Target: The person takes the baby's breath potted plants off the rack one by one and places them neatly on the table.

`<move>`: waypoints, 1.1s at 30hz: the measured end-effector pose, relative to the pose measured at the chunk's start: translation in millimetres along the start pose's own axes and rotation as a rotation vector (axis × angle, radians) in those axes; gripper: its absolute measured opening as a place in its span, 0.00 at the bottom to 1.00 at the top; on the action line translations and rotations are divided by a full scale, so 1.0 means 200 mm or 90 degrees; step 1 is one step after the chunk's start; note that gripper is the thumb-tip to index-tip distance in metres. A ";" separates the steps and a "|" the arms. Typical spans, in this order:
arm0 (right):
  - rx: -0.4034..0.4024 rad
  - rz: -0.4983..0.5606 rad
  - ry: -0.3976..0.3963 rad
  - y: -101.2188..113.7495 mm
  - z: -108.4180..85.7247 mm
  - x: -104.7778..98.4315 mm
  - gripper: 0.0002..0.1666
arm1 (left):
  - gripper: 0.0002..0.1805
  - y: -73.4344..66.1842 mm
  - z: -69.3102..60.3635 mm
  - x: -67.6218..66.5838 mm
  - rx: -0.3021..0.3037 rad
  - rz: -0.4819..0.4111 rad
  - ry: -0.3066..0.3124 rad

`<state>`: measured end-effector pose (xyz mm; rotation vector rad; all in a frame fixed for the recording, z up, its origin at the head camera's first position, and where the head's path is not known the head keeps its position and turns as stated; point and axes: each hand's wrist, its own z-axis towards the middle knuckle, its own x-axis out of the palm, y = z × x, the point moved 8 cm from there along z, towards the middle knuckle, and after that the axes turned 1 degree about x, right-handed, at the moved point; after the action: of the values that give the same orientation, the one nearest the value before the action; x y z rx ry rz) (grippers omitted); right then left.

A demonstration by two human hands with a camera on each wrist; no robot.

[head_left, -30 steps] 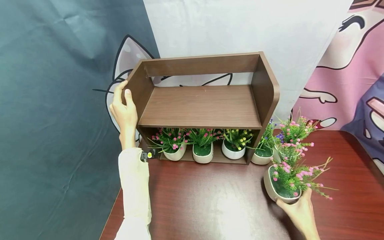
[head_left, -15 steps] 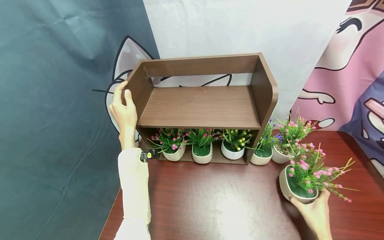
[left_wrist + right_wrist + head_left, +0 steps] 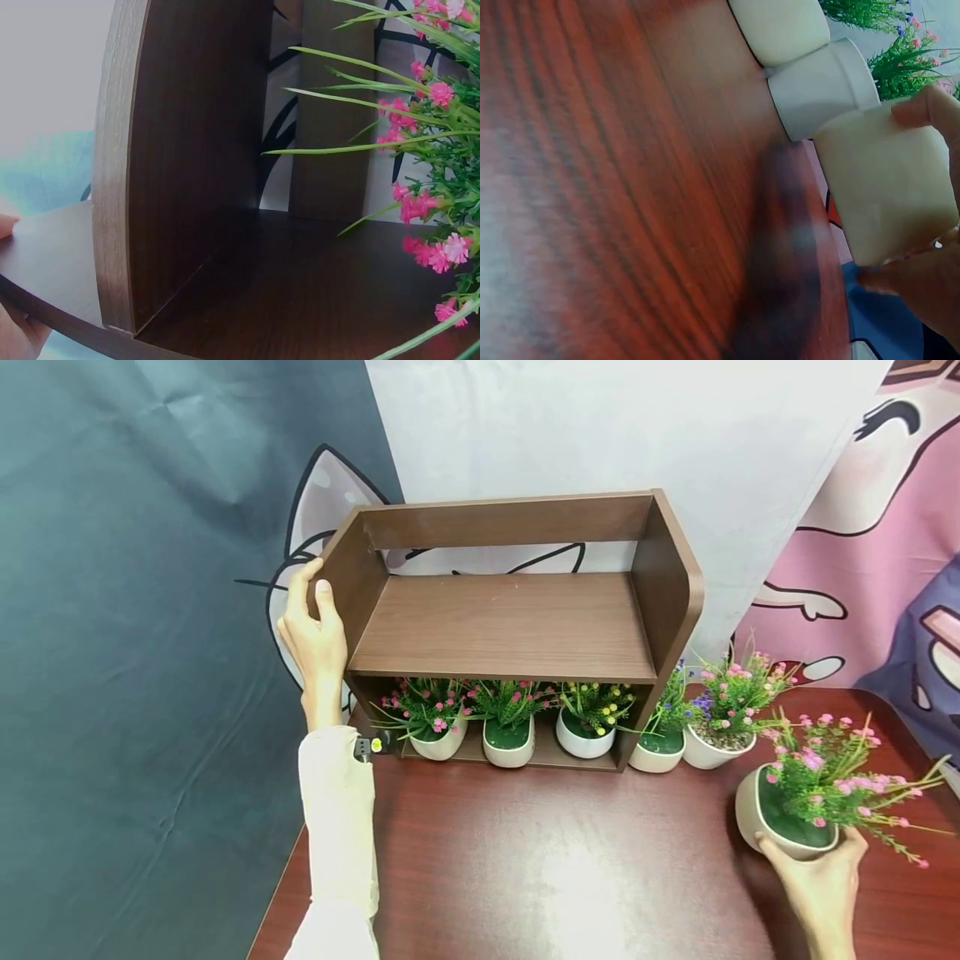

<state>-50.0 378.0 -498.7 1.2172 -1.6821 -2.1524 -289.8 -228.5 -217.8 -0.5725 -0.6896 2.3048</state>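
Observation:
A brown two-level shelf (image 3: pixel 502 618) stands against the back wall, its upper board bare. My left hand (image 3: pixel 315 635) grips the upper edge of its left side panel. In my right hand (image 3: pixel 821 881) is a cream pot (image 3: pixel 750 814) with pink flowers, pinched by its rim over the right of the table. The right wrist view shows the cream pot (image 3: pixel 889 180) between thumb and fingers (image 3: pixel 915 281). Left wrist view: the side panel (image 3: pixel 195 150) stands upright beside pink flowers (image 3: pixel 409 206).
Three potted plants stand on the lower level: two pink (image 3: pixel 438 745) (image 3: pixel 510 745), one yellow (image 3: pixel 587 742). Right of the shelf stand a pot with blue flowers (image 3: pixel 657 756) and a white pot (image 3: pixel 708 752) with pink flowers. The red-brown table (image 3: pixel 487 860) extends in front.
My right hand has moved to the right with the pink-flowered pot, uncovering the white pot behind it. My left hand has stayed on the side panel.

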 end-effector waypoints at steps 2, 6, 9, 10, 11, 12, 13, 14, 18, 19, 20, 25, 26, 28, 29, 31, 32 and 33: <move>0.000 0.007 -0.018 0.00 0.02 -0.01 0.55 | 0.17 -0.01 0.00 0.00 0.013 0.002 -0.001; -0.008 0.014 -0.039 0.00 0.07 -0.03 0.54 | 0.17 -0.01 0.00 0.00 0.021 0.004 -0.002; -0.009 0.016 -0.040 0.00 0.11 -0.03 0.55 | 0.17 -0.01 0.00 0.00 0.014 0.003 0.000; -0.008 0.017 -0.039 -0.01 0.12 -0.03 0.55 | 0.17 -0.01 0.00 0.00 0.014 0.003 0.000; -0.007 0.019 -0.038 -0.01 0.14 -0.02 0.55 | 0.17 -0.01 0.01 0.00 0.009 0.002 0.000; -0.006 0.022 -0.037 -0.01 0.15 -0.02 0.54 | 0.17 -0.01 0.01 0.00 0.010 0.002 0.000; -0.004 0.022 -0.036 -0.01 0.17 -0.02 0.54 | 0.17 -0.02 0.01 0.00 0.015 0.002 0.000; -0.008 0.020 -0.034 -0.01 0.18 -0.02 0.54 | 0.17 -0.02 0.01 0.00 0.016 0.002 0.000; -0.030 0.005 -0.020 0.01 0.22 0.00 0.55 | 0.17 0.00 0.00 0.00 0.012 0.003 0.001; -0.033 0.001 -0.016 0.01 0.23 0.01 0.55 | 0.17 0.00 0.00 0.00 0.010 0.002 0.002; -0.036 -0.003 -0.012 0.01 0.24 0.01 0.55 | 0.17 0.00 0.00 0.00 0.008 0.002 0.004; -0.031 -0.013 0.005 0.00 0.30 0.04 0.55 | 0.17 0.00 -0.01 0.00 0.006 0.009 0.010; -0.034 -0.014 0.007 0.00 0.32 0.04 0.55 | 0.17 0.00 0.00 0.00 0.005 0.010 0.010; -0.037 -0.011 0.012 0.01 0.34 0.06 0.55 | 0.17 0.00 0.00 0.00 -0.006 0.009 0.007; -0.038 -0.012 0.014 0.01 0.35 0.07 0.55 | 0.17 0.00 0.00 0.00 -0.008 0.011 0.006; -0.039 -0.011 0.018 0.02 0.36 0.08 0.55 | 0.17 0.01 0.00 0.00 -0.014 0.012 0.006; -0.038 -0.011 0.021 0.02 0.37 0.09 0.55 | 0.17 0.02 0.00 0.00 -0.018 0.013 0.005; -0.037 -0.012 0.027 0.01 0.38 0.10 0.55 | 0.17 0.02 0.00 0.00 -0.018 0.014 0.004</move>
<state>-114.1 422.2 -503.1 1.2584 -1.5868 -2.1536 -291.2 -230.7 -219.8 -0.6035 -0.7174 2.3151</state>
